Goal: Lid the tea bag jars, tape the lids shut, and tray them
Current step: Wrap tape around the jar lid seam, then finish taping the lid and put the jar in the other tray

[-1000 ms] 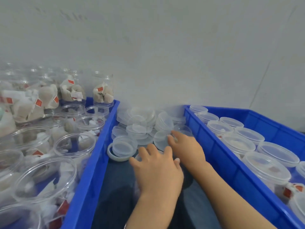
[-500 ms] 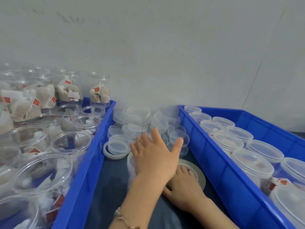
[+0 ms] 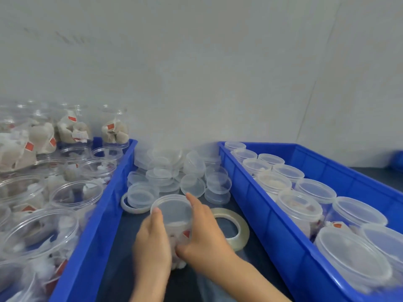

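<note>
Fingers of both hands clasp a clear lidded jar holding tea bags.

**What I count**

Two blue trays: one on my left, one on my right. One tape roll. One lidded jar between my two hands. Loose lids too heaped to count.

A small packing workplace, a hand-assembly station by the look of it. A dark surface runs against a bare white wall. To its left a blue plastic bin holds many open jars of tea bags; to its right another blue bin holds lidded jars; loose clear lids are heaped between.
</note>
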Action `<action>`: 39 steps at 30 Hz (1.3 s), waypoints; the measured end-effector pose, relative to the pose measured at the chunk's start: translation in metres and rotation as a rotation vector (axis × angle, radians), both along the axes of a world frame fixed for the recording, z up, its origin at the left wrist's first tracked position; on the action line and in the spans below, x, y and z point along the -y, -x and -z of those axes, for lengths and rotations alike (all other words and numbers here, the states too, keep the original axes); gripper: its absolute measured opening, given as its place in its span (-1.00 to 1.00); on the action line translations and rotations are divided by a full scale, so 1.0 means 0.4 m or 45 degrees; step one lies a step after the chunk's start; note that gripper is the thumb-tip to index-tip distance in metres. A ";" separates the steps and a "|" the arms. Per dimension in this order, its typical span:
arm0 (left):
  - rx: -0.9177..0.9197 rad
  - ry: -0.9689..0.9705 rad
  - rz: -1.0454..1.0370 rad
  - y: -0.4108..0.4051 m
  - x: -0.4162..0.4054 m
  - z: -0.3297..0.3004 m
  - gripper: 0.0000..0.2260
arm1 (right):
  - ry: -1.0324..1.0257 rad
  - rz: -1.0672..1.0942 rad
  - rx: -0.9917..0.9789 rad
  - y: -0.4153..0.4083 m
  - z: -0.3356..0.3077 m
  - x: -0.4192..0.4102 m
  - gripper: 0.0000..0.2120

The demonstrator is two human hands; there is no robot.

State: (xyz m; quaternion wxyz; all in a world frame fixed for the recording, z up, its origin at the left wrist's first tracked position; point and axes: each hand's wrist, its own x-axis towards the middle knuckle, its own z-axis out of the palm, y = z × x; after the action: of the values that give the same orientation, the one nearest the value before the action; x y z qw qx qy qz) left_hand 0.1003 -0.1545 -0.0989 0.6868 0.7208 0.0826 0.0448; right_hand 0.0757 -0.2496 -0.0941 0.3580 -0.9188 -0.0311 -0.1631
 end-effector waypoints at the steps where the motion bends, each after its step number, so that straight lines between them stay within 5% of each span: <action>1: 0.021 -0.048 -0.032 0.008 0.007 -0.018 -0.62 | 0.031 -0.008 0.014 0.006 -0.014 -0.004 -0.17; 9: 0.435 -0.020 0.271 0.031 0.137 -0.274 -0.61 | -0.082 0.315 0.356 0.048 -0.272 0.103 -0.32; 12: 0.582 -0.238 0.366 0.027 0.203 -0.339 -0.46 | 0.000 0.401 0.465 0.074 -0.354 0.192 -0.30; 16: 0.877 -0.353 0.488 0.031 0.328 -0.399 -0.50 | 0.121 0.591 0.591 0.115 -0.428 0.325 -0.25; 25: 1.453 -0.766 1.031 0.186 0.601 -0.355 -0.62 | 0.490 1.373 0.350 0.326 -0.414 0.639 -0.36; 33: 1.281 -1.176 1.653 0.337 0.646 -0.259 -0.57 | 0.282 1.412 0.191 0.554 -0.297 0.685 -0.33; 36: 1.173 -1.194 1.657 0.347 0.639 -0.245 -0.60 | 0.238 1.344 0.137 0.561 -0.288 0.683 -0.24; 39: 1.308 -1.324 1.452 0.344 0.614 -0.243 -0.67 | 0.258 1.295 -0.009 0.550 -0.252 0.686 -0.19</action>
State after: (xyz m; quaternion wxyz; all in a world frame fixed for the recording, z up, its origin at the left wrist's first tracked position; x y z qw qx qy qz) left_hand -0.0373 -0.4001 -0.0015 0.1474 0.7616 -0.6294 0.0455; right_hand -0.1442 -0.5239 0.0069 0.1429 -0.8484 0.4049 -0.3097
